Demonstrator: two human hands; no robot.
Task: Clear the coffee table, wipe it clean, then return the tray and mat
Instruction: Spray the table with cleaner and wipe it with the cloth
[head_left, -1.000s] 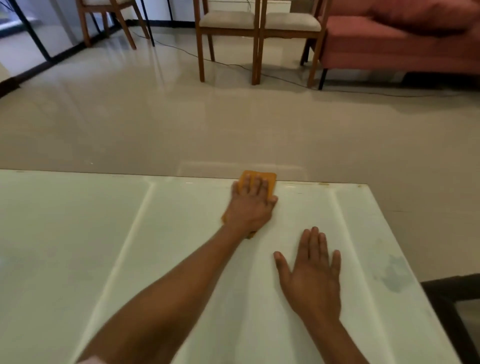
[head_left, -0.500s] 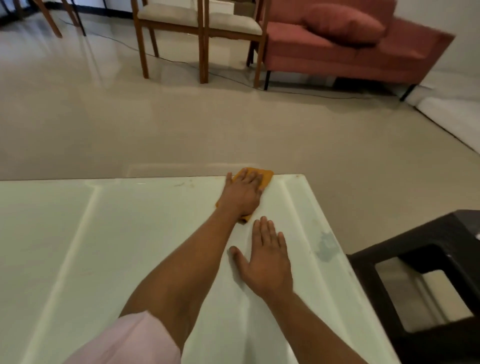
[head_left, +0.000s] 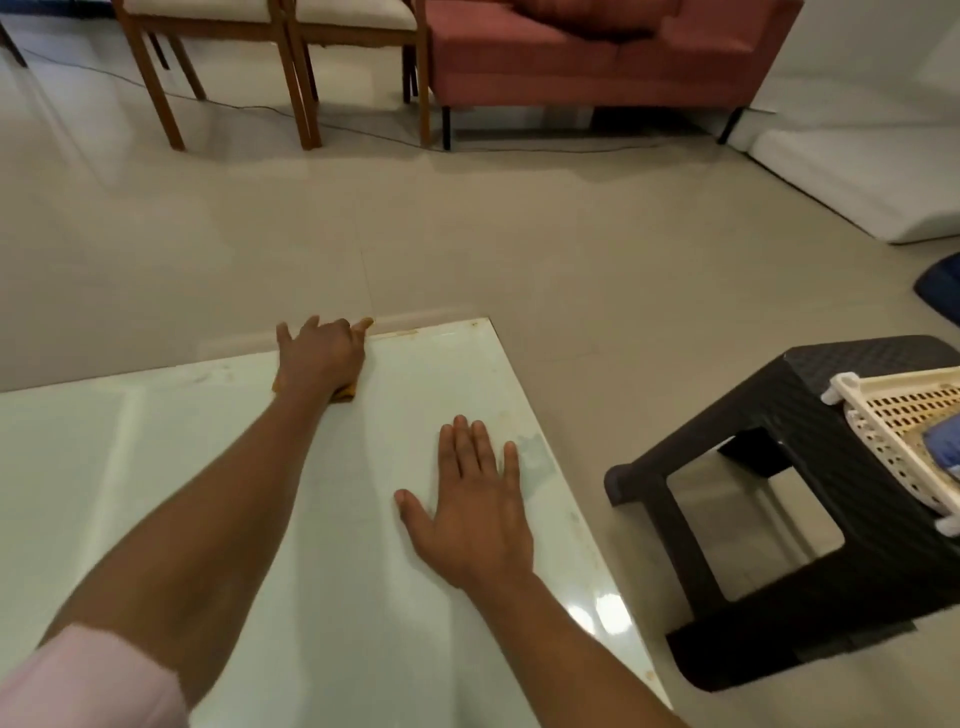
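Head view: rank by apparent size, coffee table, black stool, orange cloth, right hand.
1. Coffee table, largest.
2. Black stool, cut off by the frame edge.
3. Right hand.
4. Orange cloth, mostly hidden under the left hand, so true size unsure.

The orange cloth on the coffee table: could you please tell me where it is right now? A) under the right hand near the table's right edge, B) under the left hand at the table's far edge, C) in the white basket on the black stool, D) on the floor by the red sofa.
B: the orange cloth peeks out from beneath the left hand at the far edge of the coffee table, while the right hand lies flat on bare glass.
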